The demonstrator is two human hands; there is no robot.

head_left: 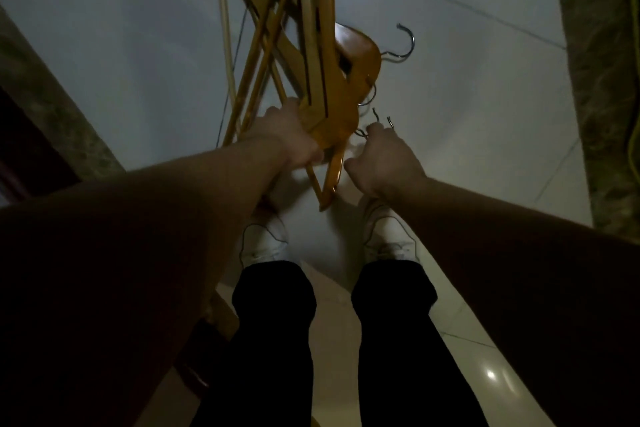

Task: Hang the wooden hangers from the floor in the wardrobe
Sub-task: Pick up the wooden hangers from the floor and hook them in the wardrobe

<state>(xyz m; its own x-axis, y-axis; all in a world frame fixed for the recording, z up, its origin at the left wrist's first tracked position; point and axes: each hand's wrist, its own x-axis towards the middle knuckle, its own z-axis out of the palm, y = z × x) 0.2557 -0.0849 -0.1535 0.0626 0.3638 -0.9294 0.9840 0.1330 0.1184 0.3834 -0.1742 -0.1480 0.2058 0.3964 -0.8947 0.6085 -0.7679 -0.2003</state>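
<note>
The gathering step seems in hand: the left hand (291,140) grips the bundle of wooden hangers (322,55), which runs toward 12 o'clock over the floor (485,114), the right hand (384,163), at its 3 o'clock, curls round their hooks (375,121), and next both should lift everything toward the wardrobe.

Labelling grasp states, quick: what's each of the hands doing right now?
Left hand: closed, gripping the bundle of wooden hangers.
Right hand: closed, fingers curled round the metal hooks.
</note>
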